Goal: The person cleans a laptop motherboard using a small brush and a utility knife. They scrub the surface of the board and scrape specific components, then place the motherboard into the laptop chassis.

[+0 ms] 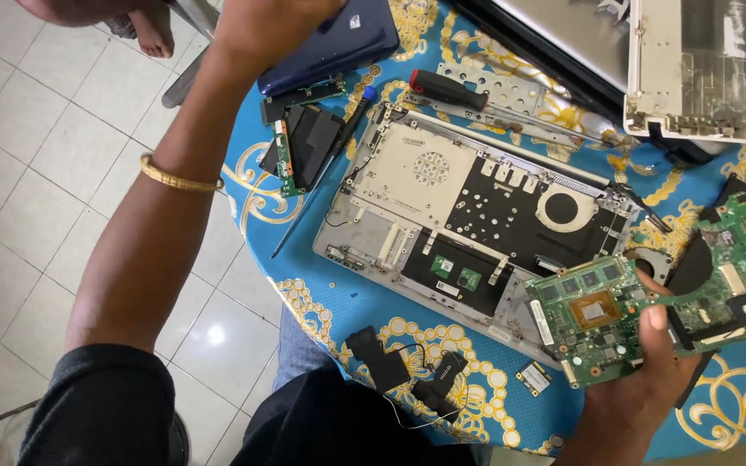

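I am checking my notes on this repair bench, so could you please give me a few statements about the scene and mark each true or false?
1. The right hand holds a green circuit board. True.
2. The left hand grips the red-handled screwdriver. False: the screwdriver lies on the table, apart from that hand, which is raised near the dark blue case.
3. The opened laptop base lies on a blue cloth with gold patterns. True.
4. The left wrist is bare. False: it wears a gold bangle.
5. The floor is wooden. False: it is pale tiles.
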